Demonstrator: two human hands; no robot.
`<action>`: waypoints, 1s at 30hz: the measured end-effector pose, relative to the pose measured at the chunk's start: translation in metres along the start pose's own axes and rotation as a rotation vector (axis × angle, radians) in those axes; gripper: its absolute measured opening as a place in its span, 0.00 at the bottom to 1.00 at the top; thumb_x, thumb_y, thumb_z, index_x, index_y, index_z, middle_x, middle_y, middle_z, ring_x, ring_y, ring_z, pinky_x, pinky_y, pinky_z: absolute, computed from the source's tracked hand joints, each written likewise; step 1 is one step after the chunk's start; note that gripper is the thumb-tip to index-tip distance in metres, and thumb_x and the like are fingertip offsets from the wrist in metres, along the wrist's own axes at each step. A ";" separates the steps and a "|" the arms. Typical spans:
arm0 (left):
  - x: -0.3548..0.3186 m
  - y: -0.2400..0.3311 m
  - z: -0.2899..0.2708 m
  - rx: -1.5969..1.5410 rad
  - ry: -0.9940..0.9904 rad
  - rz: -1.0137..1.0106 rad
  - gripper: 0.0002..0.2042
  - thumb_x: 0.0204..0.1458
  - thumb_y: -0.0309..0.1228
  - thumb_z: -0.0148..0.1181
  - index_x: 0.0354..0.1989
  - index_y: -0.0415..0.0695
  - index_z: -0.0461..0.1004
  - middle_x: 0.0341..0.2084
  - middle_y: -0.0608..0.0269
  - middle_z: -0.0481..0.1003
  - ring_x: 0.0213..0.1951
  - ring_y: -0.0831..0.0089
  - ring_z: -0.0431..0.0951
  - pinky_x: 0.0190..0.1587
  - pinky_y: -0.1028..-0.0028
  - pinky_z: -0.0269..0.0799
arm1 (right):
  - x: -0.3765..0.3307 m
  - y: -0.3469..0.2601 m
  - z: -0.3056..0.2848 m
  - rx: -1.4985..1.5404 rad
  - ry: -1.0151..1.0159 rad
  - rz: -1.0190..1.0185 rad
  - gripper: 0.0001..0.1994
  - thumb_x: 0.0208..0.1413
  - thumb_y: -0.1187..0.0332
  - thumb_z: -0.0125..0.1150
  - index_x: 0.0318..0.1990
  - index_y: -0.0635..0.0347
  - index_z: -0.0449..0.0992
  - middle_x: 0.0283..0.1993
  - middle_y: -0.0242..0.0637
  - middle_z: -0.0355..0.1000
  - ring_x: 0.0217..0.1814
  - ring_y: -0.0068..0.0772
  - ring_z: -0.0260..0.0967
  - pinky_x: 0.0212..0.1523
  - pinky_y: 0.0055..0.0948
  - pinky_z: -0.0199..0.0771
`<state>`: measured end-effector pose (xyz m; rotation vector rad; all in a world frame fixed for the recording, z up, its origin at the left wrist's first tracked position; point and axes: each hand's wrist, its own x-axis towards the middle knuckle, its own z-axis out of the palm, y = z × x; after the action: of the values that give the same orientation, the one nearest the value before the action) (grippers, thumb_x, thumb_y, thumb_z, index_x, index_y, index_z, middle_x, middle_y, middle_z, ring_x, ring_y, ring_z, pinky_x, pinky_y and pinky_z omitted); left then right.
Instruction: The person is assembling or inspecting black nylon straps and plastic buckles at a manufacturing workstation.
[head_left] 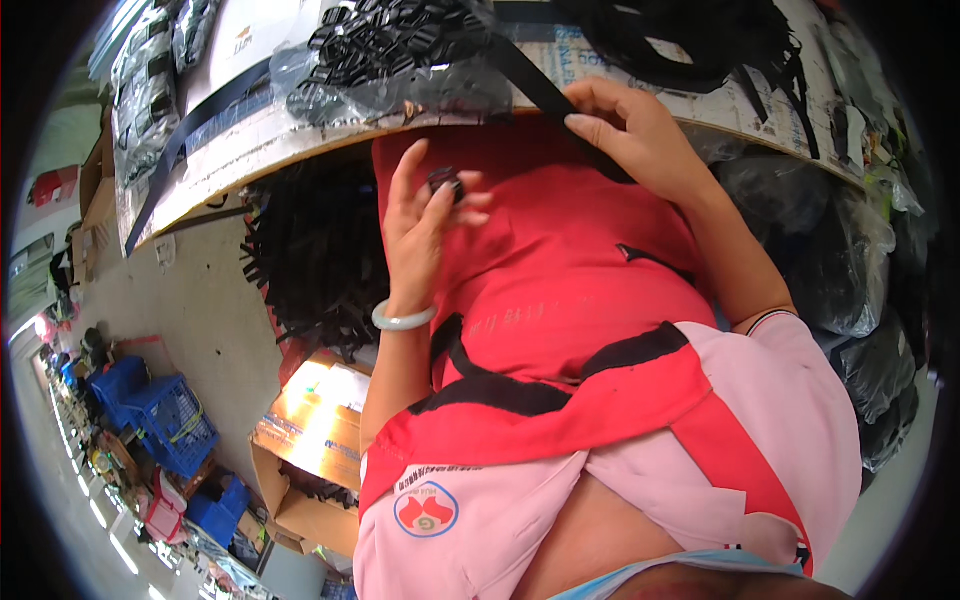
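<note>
1. Hands apart, both raised in front of the person near the worktop (225,150) edge.
2. Left hand (415,220): fingers partly spread, thumb and fingers on a small black piece (445,184); blurred, exact form unclear. It sits above the red apron (540,265).
3. Right hand (630,130): thumb and forefinger pinching a black strap (530,78). Strap slants from the worktop over its edge, down toward the apron.
4. Heap of black buckles (390,42) on clear plastic (440,95), worktop, beyond the left hand.
5. Black tangle (665,45) on the worktop, beyond the right hand.
6. Pale bracelet (403,318), left wrist.
7. Open carton (310,430), lower left.
</note>
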<state>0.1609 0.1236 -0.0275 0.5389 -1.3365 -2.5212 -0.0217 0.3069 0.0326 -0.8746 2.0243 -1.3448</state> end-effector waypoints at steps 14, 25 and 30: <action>0.001 -0.020 0.021 0.354 0.230 0.207 0.10 0.57 0.26 0.59 0.44 0.35 0.77 0.29 0.68 0.77 0.27 0.85 0.71 0.29 0.84 0.67 | -0.019 0.014 0.044 0.454 -0.294 0.475 0.10 0.59 0.62 0.58 0.30 0.58 0.75 0.22 0.19 0.66 0.21 0.07 0.57 0.20 0.13 0.55; 0.006 -0.021 0.015 0.367 0.267 0.295 0.10 0.55 0.23 0.59 0.45 0.34 0.77 0.28 0.69 0.75 0.28 0.84 0.71 0.29 0.84 0.68 | -0.017 0.009 0.045 0.698 -0.390 0.505 0.08 0.59 0.64 0.57 0.34 0.58 0.76 0.24 0.20 0.68 0.22 0.08 0.59 0.22 0.11 0.56; 0.007 -0.027 0.015 0.417 0.261 0.360 0.10 0.55 0.23 0.60 0.44 0.34 0.77 0.27 0.68 0.75 0.28 0.84 0.71 0.30 0.83 0.68 | -0.011 0.013 0.069 0.539 -0.259 0.309 0.10 0.58 0.65 0.58 0.39 0.63 0.76 0.26 0.24 0.69 0.24 0.12 0.64 0.25 0.12 0.63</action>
<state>0.1475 0.1477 -0.0437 0.6149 -1.6845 -1.8274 0.0341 0.2791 -0.0022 -0.4406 1.4234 -1.4116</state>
